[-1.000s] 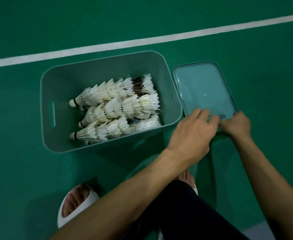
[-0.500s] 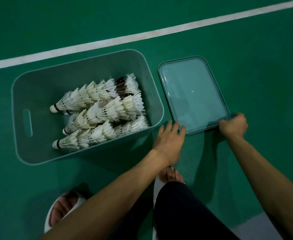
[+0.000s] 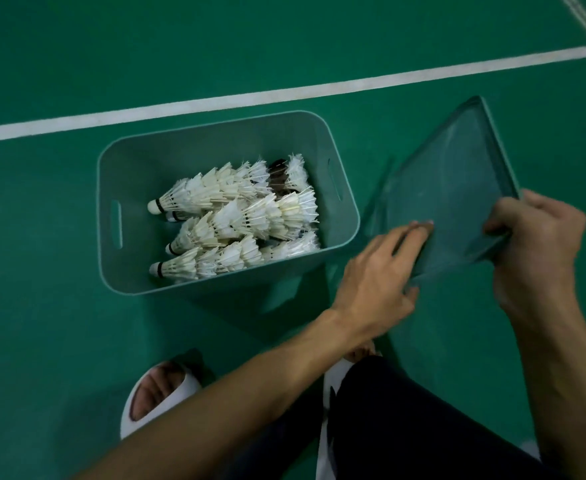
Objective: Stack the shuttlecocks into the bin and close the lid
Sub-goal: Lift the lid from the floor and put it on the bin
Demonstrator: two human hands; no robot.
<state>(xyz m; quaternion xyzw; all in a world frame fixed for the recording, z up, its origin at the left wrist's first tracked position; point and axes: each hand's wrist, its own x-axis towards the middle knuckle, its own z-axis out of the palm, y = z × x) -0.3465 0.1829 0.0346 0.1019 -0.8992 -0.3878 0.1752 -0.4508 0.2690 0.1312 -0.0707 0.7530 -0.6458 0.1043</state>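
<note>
A teal-grey bin [image 3: 135, 271] stands open on the green court floor. Inside it lie three rows of nested white shuttlecocks [image 3: 243, 216], cork ends pointing left. To the right of the bin, the translucent teal lid [image 3: 454, 188] is lifted off the floor and tilted, its far end raised. My left hand [image 3: 381, 271] pinches the lid's near left corner, fingers on top and thumb beneath. My right hand [image 3: 537, 251] grips the lid's near right corner with fingers curled round the rim.
A white court line [image 3: 284, 93] runs across the floor behind the bin. My two feet in white slippers [image 3: 156, 400] and a dark trouser leg [image 3: 406, 427] are at the bottom of the view, close to the bin's near side.
The lid lay flat on the floor with both hands at its near edge. Now both hands hold it and its far end has tilted up off the floor.
</note>
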